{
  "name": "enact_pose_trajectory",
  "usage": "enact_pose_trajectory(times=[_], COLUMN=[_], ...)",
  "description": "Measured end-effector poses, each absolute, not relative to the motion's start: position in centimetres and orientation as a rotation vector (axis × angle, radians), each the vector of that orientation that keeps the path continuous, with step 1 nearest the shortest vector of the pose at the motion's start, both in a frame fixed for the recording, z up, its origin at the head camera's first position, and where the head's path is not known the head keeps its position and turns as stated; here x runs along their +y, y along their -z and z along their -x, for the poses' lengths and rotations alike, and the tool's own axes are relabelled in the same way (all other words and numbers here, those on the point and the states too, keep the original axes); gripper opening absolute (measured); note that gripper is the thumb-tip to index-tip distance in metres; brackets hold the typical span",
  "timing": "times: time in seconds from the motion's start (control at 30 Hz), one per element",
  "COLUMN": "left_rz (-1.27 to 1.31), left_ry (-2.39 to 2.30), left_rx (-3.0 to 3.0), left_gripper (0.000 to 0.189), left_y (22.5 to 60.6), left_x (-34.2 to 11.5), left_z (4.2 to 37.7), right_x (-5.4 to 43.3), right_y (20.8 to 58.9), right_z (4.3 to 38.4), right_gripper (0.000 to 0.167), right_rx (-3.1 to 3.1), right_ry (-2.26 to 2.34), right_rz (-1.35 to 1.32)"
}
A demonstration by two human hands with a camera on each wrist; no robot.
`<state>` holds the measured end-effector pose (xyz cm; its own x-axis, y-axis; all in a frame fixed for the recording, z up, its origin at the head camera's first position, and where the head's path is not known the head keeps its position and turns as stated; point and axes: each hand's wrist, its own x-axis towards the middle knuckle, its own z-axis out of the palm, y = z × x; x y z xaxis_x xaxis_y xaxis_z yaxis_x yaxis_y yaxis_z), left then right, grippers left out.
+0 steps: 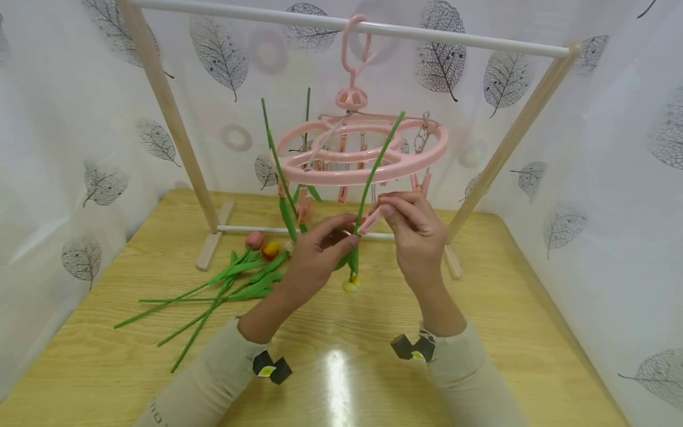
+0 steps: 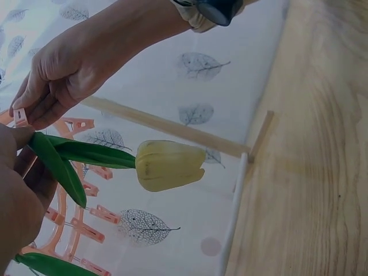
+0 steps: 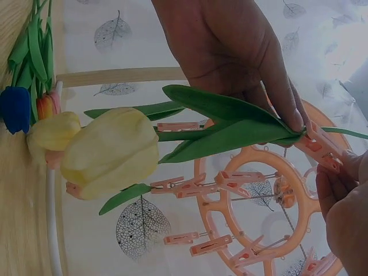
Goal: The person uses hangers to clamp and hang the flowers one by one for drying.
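My left hand pinches the green stem of a pale yellow tulip, which hangs head down. Its bloom is large in the left wrist view, with long green leaves above it in the right wrist view. My right hand pinches the handle end of a pink clothespin, whose other end is right at the stem beside my left fingertips. That clothespin belongs to a round pink drying hanger. More tulip stems stand upright at the hanger's left side, close to its clips.
Several tulips lie on the wooden table at left, among them a pink bloom and an orange-yellow one. The hanger hooks over a white rod between wooden posts. Other pink clothespins dangle from the ring.
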<state>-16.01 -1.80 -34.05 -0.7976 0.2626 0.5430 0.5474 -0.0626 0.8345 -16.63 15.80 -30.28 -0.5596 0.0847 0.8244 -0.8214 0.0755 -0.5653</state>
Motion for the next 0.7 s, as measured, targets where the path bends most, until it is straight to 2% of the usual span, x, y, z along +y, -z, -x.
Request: enact_pose_trajectory(times=[0.7], left_rz=[0.832], left_ry=[1.971], left_rx=[-2.006], left_gripper=[0.038], left_y=[34.00], left_x=[-1.62], left_z=[15.83], right_x=[15.57], right_y=[30.29], right_z=[16.25], right_gripper=[0.014], right_rx=[-1.745], right_ry=[-1.620], right_rz=[-0.705])
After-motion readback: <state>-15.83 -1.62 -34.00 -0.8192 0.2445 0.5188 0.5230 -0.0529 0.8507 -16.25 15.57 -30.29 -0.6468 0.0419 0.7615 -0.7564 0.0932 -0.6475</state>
